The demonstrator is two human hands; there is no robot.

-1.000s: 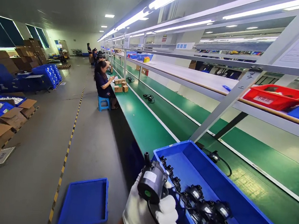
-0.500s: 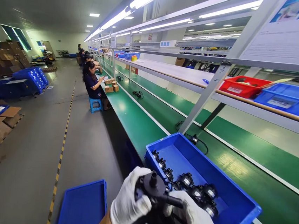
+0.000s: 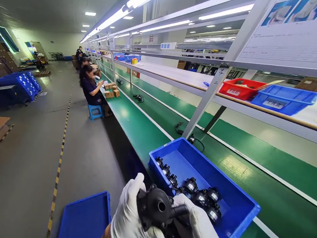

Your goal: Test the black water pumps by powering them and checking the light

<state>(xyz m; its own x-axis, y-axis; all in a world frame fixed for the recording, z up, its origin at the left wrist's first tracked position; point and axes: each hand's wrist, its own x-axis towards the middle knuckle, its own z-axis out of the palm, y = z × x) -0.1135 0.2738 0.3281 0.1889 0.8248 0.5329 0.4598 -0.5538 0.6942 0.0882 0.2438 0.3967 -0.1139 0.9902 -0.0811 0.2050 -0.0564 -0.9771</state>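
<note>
I have my left hand [image 3: 129,217] and right hand [image 3: 200,231], both in white gloves, closed around one black pump [image 3: 157,208] low in front of me, its round port facing up. Just beyond sits a blue bin [image 3: 240,201] on the green bench [image 3: 146,129], holding more black pumps [image 3: 196,192]. Below left lies a blue tray [image 3: 85,220]. Farther along, a seated person [image 3: 91,88] works beside small cardboard boxes [image 3: 112,91].

Looking from head height, forward and slightly down along the long green table [image 3: 143,128], sitting very close above the gloved hands at the bottom edge, taking in the floor [image 3: 32,151] leftward and the shelf [image 3: 179,76] overhead rightward.
</note>
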